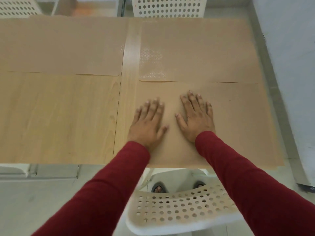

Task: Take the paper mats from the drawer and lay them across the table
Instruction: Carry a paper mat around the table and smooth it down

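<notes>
Three brown paper mats lie on the light wooden table (59, 116). One mat (59, 46) covers the far left, another (201, 51) the far right. The third mat (238, 126) lies at the near right, its front edge reaching the table's edge. My left hand (147, 123) and my right hand (196, 116) press flat on this near mat, side by side, fingers straight and spread. Both arms wear red sleeves. No drawer is in view.
A white perforated chair (179, 208) stands right in front of me under the table's near edge, with my feet showing below it. Two more white chairs (168, 6) stand beyond the far edge. A white wall (289, 48) runs along the right.
</notes>
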